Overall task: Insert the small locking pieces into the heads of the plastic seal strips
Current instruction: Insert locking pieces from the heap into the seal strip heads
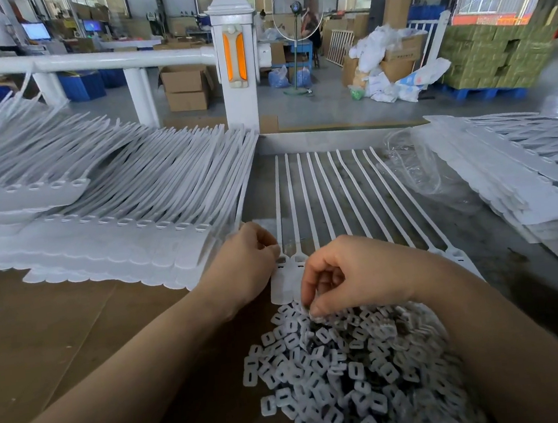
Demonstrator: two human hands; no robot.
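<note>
Now your right hand [346, 273] pinches a light, stiff locking piece [312, 314] off the heap [356, 368]; your left hand [245, 263] pinches the flexible seal strip's head [281, 262]. Hold pieces by their edges.

left hand [247, 266] pinching the seal strips [325, 203] by the heads, right hand [349, 274] picking from the locking pieces [349, 366] pile.

white seal strips [321, 200], white locking pieces [349, 369], brown cardboard [60, 337]
</note>
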